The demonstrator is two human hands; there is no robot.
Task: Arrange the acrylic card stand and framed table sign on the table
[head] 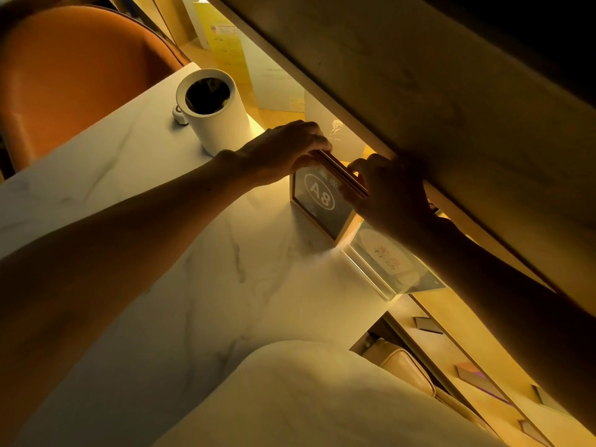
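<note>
A wood-framed table sign [322, 201] marked "A8" stands upright on the white marble table [200, 279], close to the lit shelf edge. My left hand [283, 150] grips the left end of its top edge. On the right end of that top edge my right hand [387, 191] holds it too. Directly to the sign's right stands the clear acrylic card stand [387, 262], with a round printed card inside; no hand touches it.
A white cylindrical bin [213, 108] with a dark opening stands at the table's far left. An orange chair [64, 72] is beyond it. Menus [232, 50] lean in the lit shelf under a wooden ledge [451, 91]. A cream seat back [306, 398] is in front.
</note>
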